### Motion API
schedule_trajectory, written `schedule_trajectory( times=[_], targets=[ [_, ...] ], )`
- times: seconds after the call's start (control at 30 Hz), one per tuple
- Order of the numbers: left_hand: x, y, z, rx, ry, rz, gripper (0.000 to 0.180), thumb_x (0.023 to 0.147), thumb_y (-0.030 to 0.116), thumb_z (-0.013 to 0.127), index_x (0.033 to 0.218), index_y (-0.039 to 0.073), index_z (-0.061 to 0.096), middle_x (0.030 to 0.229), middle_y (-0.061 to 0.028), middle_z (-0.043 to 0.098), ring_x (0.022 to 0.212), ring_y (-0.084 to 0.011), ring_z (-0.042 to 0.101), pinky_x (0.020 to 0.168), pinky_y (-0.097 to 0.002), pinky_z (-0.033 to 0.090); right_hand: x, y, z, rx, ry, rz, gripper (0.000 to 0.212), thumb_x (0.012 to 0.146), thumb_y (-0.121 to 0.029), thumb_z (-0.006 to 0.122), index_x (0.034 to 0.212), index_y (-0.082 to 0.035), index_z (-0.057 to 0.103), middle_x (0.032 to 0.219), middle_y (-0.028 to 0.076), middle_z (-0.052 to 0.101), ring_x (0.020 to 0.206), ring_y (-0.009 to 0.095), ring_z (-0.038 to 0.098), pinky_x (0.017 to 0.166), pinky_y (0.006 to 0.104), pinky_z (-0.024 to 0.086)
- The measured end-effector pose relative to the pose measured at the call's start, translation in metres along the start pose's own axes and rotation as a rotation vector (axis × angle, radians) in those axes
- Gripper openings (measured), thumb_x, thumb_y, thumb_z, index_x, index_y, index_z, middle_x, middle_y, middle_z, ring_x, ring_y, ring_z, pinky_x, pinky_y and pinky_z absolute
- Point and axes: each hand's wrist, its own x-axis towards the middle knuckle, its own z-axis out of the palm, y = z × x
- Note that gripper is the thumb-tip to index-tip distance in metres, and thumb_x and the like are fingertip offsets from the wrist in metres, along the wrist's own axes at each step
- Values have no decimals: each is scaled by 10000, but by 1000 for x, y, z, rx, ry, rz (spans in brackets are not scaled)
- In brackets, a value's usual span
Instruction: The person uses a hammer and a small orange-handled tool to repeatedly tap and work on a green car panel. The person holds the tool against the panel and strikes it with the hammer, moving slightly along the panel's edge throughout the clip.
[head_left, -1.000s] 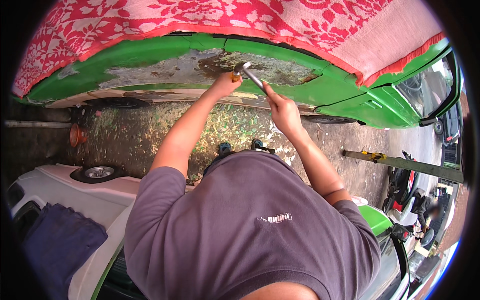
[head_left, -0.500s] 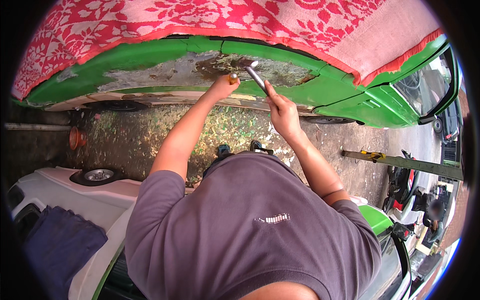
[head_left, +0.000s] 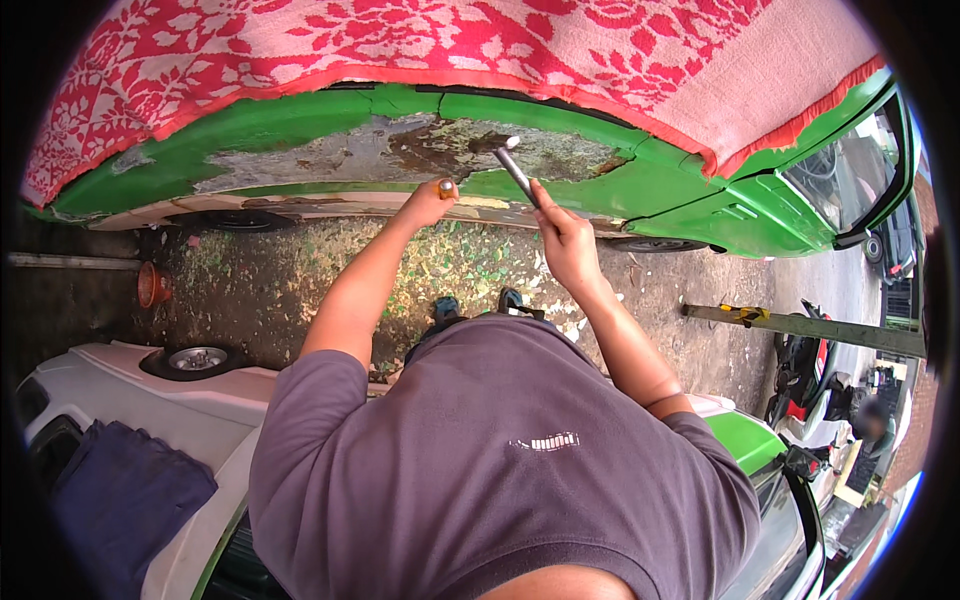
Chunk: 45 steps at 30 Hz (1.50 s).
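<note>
My left hand (head_left: 428,207) is closed round a tool with an amber handle and a metal cap (head_left: 446,187); its working end is hidden, so I cannot tell its exact kind. My right hand (head_left: 568,238) grips the shaft of a hammer (head_left: 516,175), whose head is up and to the right of the amber handle, apart from it. Both hands are at the side of a green car (head_left: 690,172). Behind the tools, the car's panel has a large rough patch (head_left: 320,155) of bare grey and rusty brown with ragged paint edges.
A red and pink patterned cloth (head_left: 420,45) covers the car's upper part. Paint flakes litter the ground (head_left: 300,260) by my feet. An orange bucket (head_left: 153,285) stands at left. Behind me is a pale vehicle (head_left: 150,400) with dark folded cloth (head_left: 130,500); a post (head_left: 800,327) juts in at right.
My left hand has moved down and slightly left, nearer to me, with the amber-handled tool. The hammer has shifted slightly downward, and its head stands farther from the amber handle.
</note>
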Motion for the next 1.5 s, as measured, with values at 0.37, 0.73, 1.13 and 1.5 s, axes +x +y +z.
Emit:
schedule_trajectory(
  times=[0.37,0.73,1.13,1.5],
  targets=[
    [1,14,-20,-288,72,201,90,838,-4,587,913,44,592,975,-29,640,935,-136,598,829,-304,477,6,-8,-14,114,84,54,419,954,-106,601,1366,-178,573,983,227,681,738,194,634,754,300,500],
    [-1,44,-24,-161,62,147,89,850,49,597,938,45,606,940,-31,660,933,-143,620,853,-305,479,7,-13,-17,152,87,168,419,968,-103,582,1384,-139,552,996,88,653,852,76,511,812,248,441],
    [6,25,-22,-210,127,196,115,835,33,623,947,59,629,945,-15,670,913,-127,620,833,-299,484,0,-18,-15,179,111,242,424,962,-131,598,1380,-188,559,982,168,705,780,79,530,783,262,472],
    [2,56,-18,-6,5,187,143,852,147,626,974,73,612,860,-81,653,802,-184,622,753,-355,484,-4,-21,-5,151,108,201,417,964,-142,594,1378,-181,561,1011,169,707,820,69,550,802,254,469]
  ],
)
